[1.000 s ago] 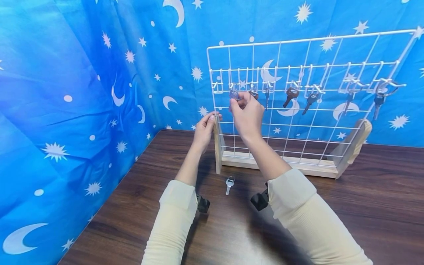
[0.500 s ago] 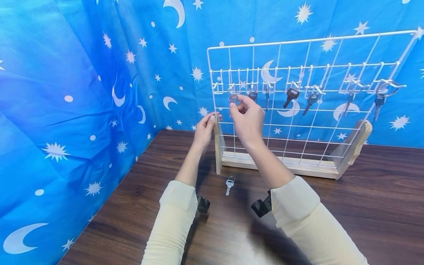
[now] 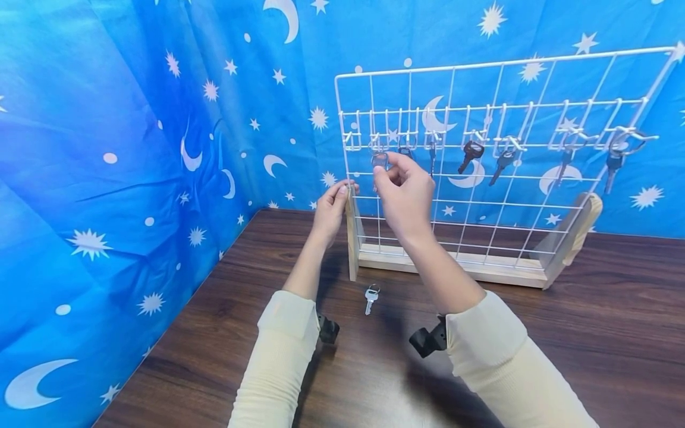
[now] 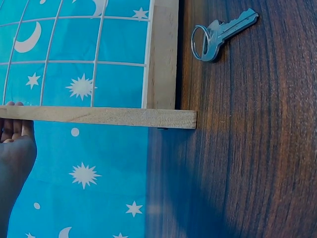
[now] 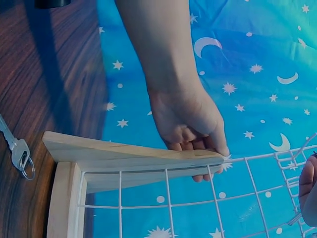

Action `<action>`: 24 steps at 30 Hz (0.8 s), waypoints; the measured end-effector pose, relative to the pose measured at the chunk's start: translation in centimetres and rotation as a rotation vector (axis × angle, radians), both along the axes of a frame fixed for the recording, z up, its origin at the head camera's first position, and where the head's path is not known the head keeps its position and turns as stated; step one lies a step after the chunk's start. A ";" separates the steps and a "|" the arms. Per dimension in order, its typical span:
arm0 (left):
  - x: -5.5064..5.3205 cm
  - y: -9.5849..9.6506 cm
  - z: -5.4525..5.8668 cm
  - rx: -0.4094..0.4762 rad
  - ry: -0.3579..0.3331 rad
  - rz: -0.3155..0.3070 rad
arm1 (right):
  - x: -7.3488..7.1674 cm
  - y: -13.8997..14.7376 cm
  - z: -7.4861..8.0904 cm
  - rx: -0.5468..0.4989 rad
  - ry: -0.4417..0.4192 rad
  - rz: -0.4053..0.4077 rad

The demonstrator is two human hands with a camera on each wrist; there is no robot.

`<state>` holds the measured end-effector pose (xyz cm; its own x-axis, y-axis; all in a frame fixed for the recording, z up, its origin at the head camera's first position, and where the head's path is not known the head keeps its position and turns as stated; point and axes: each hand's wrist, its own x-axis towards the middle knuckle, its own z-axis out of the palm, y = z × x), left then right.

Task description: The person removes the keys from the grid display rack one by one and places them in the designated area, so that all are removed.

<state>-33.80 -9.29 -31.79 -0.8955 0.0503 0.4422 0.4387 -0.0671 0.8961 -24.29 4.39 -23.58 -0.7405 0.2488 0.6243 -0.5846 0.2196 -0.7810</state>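
My left hand (image 3: 329,214) grips the top of the wooden side piece (image 3: 351,238) of a white wire grid rack. The left wrist view shows fingers curled over that wood, and the right wrist view shows the thumb on top of it. At the rack's left part, my right hand (image 3: 407,199) pinches a silver key (image 3: 379,160) between thumb and forefinger. The key's head is just below a white hook; whether its ring is round the hook is too small to tell. Only a bit of the right hand appears at the right wrist view's edge.
Several keys, among them a dark brown key (image 3: 471,156), hang by rings from hooks to the right. A loose silver key (image 3: 371,299) with a ring lies on the dark wooden table (image 3: 214,333) before the rack. A blue star-patterned cloth (image 3: 160,178) hangs behind and left.
The right hand has come down a little with the key and shifted slightly to the right. The left hand has stayed on the wooden side piece.
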 end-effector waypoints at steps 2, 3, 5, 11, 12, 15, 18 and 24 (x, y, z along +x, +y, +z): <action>0.0 0.1 0.0 0.001 -0.006 -0.001 | 0.3 0.2 0.0 0.008 0.006 0.006; 0.0 0.1 0.1 -0.002 -0.008 0.001 | 0.4 0.3 0.0 0.011 0.008 0.006; 0.1 0.2 0.2 -0.009 -0.010 0.001 | 0.8 0.5 -0.1 0.007 0.009 0.016; 0.0 0.4 0.4 -0.044 -0.003 0.005 | 2.0 1.3 -0.5 -0.022 -0.034 0.054; 0.0 0.4 0.4 -0.044 -0.003 0.006 | 2.2 1.4 -0.7 -0.018 -0.050 0.060; -0.1 0.3 0.3 -0.032 -0.001 -0.001 | 2.9 1.8 -1.1 -0.004 -0.098 0.074; 0.0 0.2 0.2 -0.020 -0.006 -0.008 | 3.6 2.1 -1.7 0.009 -0.152 0.089; 0.0 -0.1 -0.2 -0.032 0.002 0.005 | 4.8 2.9 -3.1 0.028 -0.212 0.134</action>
<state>-33.77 -9.38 -31.95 -0.8950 0.0603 0.4420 0.4406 -0.0367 0.8970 -19.51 7.30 -26.68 -0.8808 0.1247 0.4568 -0.4337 0.1748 -0.8839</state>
